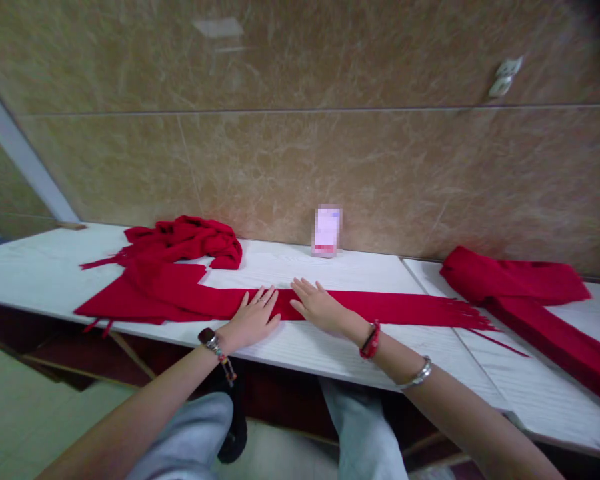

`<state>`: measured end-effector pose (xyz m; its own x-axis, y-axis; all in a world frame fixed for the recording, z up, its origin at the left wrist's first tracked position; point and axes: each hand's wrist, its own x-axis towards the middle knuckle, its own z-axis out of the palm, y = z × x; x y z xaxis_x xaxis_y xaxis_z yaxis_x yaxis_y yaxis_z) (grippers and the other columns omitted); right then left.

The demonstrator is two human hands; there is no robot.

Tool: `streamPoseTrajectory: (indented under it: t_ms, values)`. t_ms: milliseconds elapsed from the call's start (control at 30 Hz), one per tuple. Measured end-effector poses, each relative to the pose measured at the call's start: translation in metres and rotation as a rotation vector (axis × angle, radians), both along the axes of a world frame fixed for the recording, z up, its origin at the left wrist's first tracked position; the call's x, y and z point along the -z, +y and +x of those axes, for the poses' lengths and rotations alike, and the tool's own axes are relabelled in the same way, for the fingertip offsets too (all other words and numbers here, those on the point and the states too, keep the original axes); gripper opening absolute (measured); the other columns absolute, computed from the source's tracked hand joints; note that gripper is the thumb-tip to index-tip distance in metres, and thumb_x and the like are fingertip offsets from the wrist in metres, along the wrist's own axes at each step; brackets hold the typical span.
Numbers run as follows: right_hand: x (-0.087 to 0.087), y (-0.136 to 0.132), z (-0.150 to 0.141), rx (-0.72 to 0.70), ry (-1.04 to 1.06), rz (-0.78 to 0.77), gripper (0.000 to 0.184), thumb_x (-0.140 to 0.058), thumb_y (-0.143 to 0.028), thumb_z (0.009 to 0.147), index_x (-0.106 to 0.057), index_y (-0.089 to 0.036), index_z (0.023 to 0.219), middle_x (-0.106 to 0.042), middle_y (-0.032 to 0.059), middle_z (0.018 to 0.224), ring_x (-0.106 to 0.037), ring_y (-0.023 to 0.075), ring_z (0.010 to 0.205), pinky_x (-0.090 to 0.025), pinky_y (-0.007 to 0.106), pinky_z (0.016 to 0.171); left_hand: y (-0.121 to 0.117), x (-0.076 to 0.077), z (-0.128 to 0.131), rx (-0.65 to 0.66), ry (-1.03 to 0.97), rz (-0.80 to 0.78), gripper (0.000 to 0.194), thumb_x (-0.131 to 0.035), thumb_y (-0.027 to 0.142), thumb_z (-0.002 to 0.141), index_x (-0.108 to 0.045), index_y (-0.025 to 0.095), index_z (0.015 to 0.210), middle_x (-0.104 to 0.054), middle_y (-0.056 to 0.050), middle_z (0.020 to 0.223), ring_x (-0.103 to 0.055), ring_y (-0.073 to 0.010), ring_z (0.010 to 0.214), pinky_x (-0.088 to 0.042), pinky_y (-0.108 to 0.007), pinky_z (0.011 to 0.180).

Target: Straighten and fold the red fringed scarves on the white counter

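A long red scarf [390,308] lies in a flat strip along the white tabletop [280,263], its fringe spread at the right end. Toward the left the same cloth widens into a looser, folded part with some fringe over the front edge. My left hand [253,320] rests on the strip, palm down with fingers spread. Just right of it, my right hand [320,305] also lies flat on the cloth, fingers stretched out. Neither hand grasps anything. The cloth right under both palms is hidden.
A crumpled red scarf [190,240] sits at the back left. Another folded red scarf [515,277] lies at the right, trailing over the near edge. A small blurred upright object [327,230] leans near the tiled wall [280,160]. A seam crosses the tabletop at the right.
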<state>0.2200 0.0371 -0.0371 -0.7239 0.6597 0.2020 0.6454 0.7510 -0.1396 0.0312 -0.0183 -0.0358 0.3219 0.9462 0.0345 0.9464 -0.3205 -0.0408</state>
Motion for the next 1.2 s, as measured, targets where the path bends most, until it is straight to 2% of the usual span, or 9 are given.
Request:
streamPoseTrajectory:
  t_ms: [100,200,533,633,733,833,933,1033,1200]
  values:
    - [0.001,-0.002,-0.001,0.019,-0.084,0.015,0.049,-0.026,-0.034,0.092,-0.03,-0.011,0.135,-0.028,0.0153,0.142,-0.023,0.0283,0.13,-0.023,0.054,0.101,0.002,0.001,-0.004,0.009,0.007,0.017,0.057,-0.027,0.038,0.088,-0.025,0.009,0.137,-0.02,-0.013,0.144,-0.013,-0.0268,0.133,-0.018,-0.049,0.103]
    - [0.003,0.001,0.027,0.063,-0.149,0.031,0.047,-0.024,-0.033,0.093,-0.027,-0.018,0.137,-0.026,0.0108,0.144,-0.022,0.0282,0.131,-0.024,0.056,0.1,0.005,0.002,-0.007,0.034,0.008,0.026,0.058,-0.028,0.038,0.087,-0.027,0.009,0.137,-0.022,-0.012,0.144,-0.016,-0.0267,0.133,-0.018,-0.048,0.104]
    - [0.031,0.032,0.218,0.388,-0.311,0.088,0.045,-0.019,-0.029,0.093,-0.035,-0.022,0.134,-0.029,0.0112,0.142,-0.028,0.0284,0.128,-0.033,0.058,0.093,0.011,0.005,-0.013,0.023,-0.009,-0.054,0.06,-0.026,0.042,0.087,-0.024,0.012,0.139,-0.018,-0.01,0.145,-0.012,-0.0264,0.134,-0.015,-0.049,0.104]
    - [0.038,0.037,0.256,0.463,-0.339,0.091,0.044,-0.02,-0.027,0.092,-0.039,-0.019,0.132,-0.031,0.0114,0.141,-0.028,0.0291,0.128,-0.035,0.058,0.092,0.013,0.001,-0.015,0.021,-0.019,-0.117,0.058,-0.022,0.041,0.088,-0.022,0.014,0.139,-0.017,-0.009,0.145,-0.013,-0.0266,0.134,-0.014,-0.052,0.103]
    - [0.042,0.04,0.268,0.464,-0.358,0.126,0.043,-0.023,-0.023,0.091,-0.043,-0.016,0.129,-0.033,0.0141,0.14,-0.029,0.0297,0.128,-0.036,0.058,0.092,0.015,-0.007,-0.003,-0.023,-0.005,-0.124,0.055,-0.021,0.039,0.089,-0.029,0.014,0.137,-0.023,-0.011,0.144,-0.015,-0.0297,0.133,-0.013,-0.058,0.1]
    - [0.045,0.042,0.267,0.42,-0.359,0.162,0.043,-0.024,-0.021,0.091,-0.043,-0.014,0.128,-0.035,0.0156,0.138,-0.03,0.0287,0.127,-0.036,0.058,0.093,0.017,-0.011,0.026,-0.031,-0.019,0.028,0.054,-0.026,0.041,0.089,-0.036,0.011,0.134,-0.025,-0.014,0.142,-0.016,-0.0325,0.132,-0.012,-0.06,0.099]
    - [0.046,0.044,0.265,0.45,-0.316,0.146,0.045,-0.021,-0.024,0.092,-0.038,-0.014,0.132,-0.035,0.0157,0.138,-0.03,0.0275,0.128,-0.036,0.057,0.093,0.024,-0.007,0.054,0.123,-0.081,0.137,0.051,-0.029,0.041,0.09,-0.033,0.016,0.135,-0.023,-0.011,0.144,-0.016,-0.0292,0.132,-0.015,-0.054,0.102]
    - [0.045,0.044,0.269,0.509,-0.264,0.091,0.047,-0.018,-0.03,0.093,-0.032,-0.016,0.135,-0.034,0.0145,0.139,-0.029,0.0271,0.128,-0.035,0.056,0.094,0.035,0.002,0.067,0.225,-0.114,0.062,0.048,-0.03,0.041,0.091,-0.032,0.023,0.135,-0.023,-0.007,0.145,-0.016,-0.0265,0.133,-0.018,-0.05,0.102]
    - [0.044,0.037,0.286,0.568,-0.22,0.05,0.048,-0.016,-0.032,0.093,-0.032,-0.017,0.135,-0.034,0.0133,0.139,-0.028,0.0243,0.129,-0.032,0.054,0.097,0.045,0.009,0.063,0.221,-0.108,-0.047,0.051,-0.03,0.044,0.09,-0.028,0.026,0.137,-0.021,-0.007,0.145,-0.015,-0.0263,0.133,-0.016,-0.05,0.102]
